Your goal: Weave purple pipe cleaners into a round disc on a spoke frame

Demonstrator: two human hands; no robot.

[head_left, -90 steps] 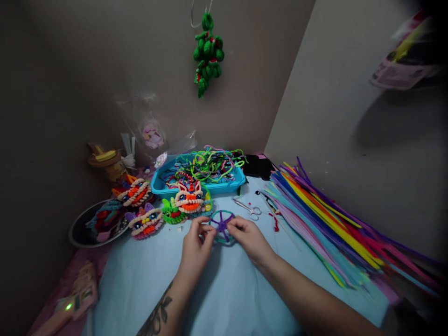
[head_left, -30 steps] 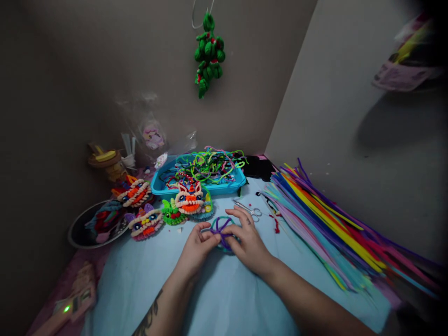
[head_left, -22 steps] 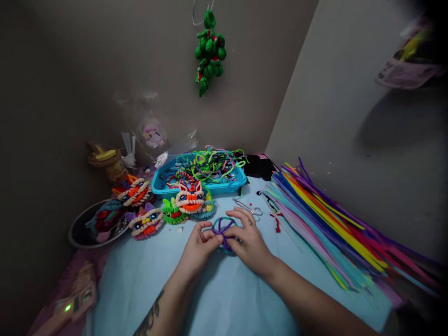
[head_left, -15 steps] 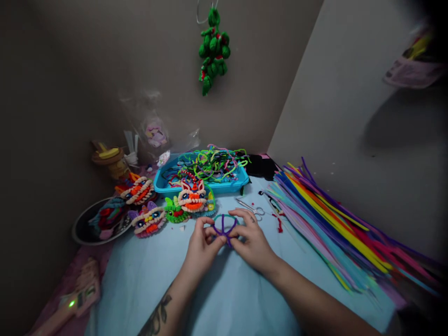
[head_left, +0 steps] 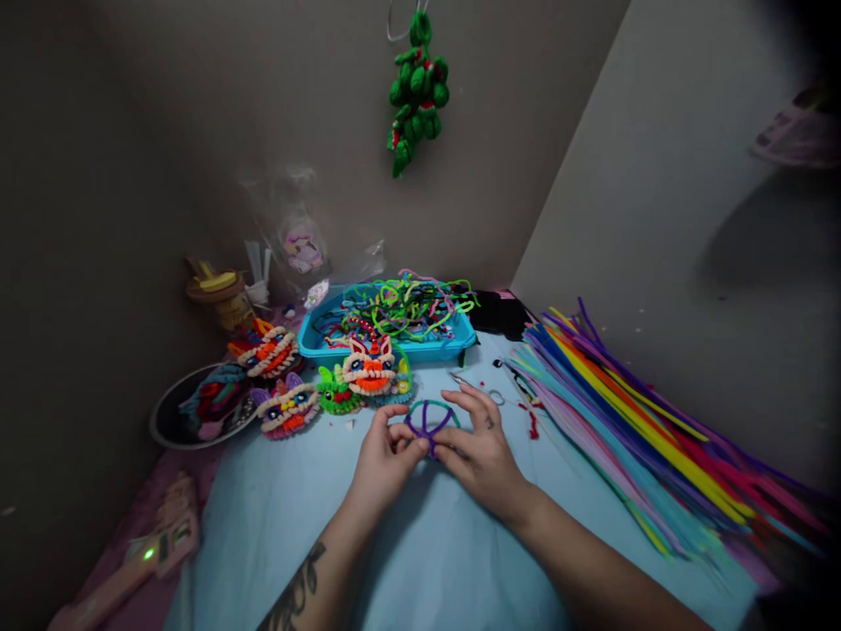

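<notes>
Between my two hands is a small round frame of bent pipe cleaners [head_left: 428,423], with purple spokes meeting near the bottom and a teal rim at the top. My left hand [head_left: 389,451] pinches its lower left side between thumb and fingers. From the right, the thumb and index finger of my right hand [head_left: 478,445] close on its lower right side, the other fingers raised. Just beyond the right fingers lie scissors [head_left: 492,396], partly hidden by them. The frame is held above the light blue table cover [head_left: 434,552].
A blue tray [head_left: 420,352] of tangled pipe cleaner scraps stands at the back. Lion-head figures [head_left: 369,368] are to its front and left, near a metal bowl [head_left: 161,425]. Many straight pipe cleaners [head_left: 631,412] lie at right. A pink glue gun [head_left: 167,535] is at lower left.
The view has shifted, so the surroundings appear slightly further right. My right hand's upper fingers have lifted and spread from the rim, while both hands still pinch the frame.
</notes>
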